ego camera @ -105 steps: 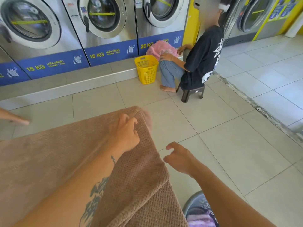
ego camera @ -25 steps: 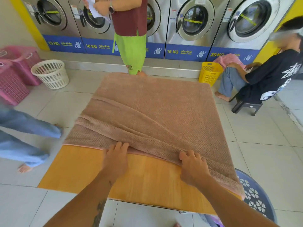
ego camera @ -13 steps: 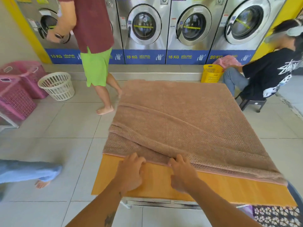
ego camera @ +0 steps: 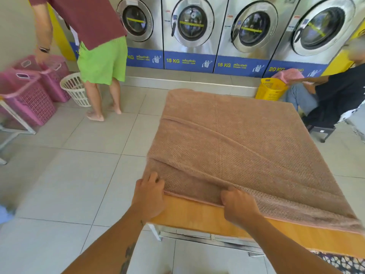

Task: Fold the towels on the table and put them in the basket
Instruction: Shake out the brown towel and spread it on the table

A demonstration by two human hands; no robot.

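A large brown towel (ego camera: 237, 139) lies spread over the wooden table (ego camera: 197, 216), with a diagonal fold ridge running across it. My left hand (ego camera: 149, 196) grips the towel's near-left corner at the table's left edge. My right hand (ego camera: 238, 206) pinches the near hem a little to the right of it. A patterned basket (ego camera: 341, 262) shows only as a sliver at the lower right, below the table's front edge.
A person in green shorts (ego camera: 100, 60) bends over pink baskets (ego camera: 29, 95) and a white basket (ego camera: 75, 89) at the left. A seated person (ego camera: 335, 95) and a yellow basket (ego camera: 270, 91) are at the far right. Washing machines (ego camera: 191, 32) line the back wall.
My hands slid left along the near hem to the towel's left corner and now grip it. The view swung left. The standing person walked left to the pink baskets.
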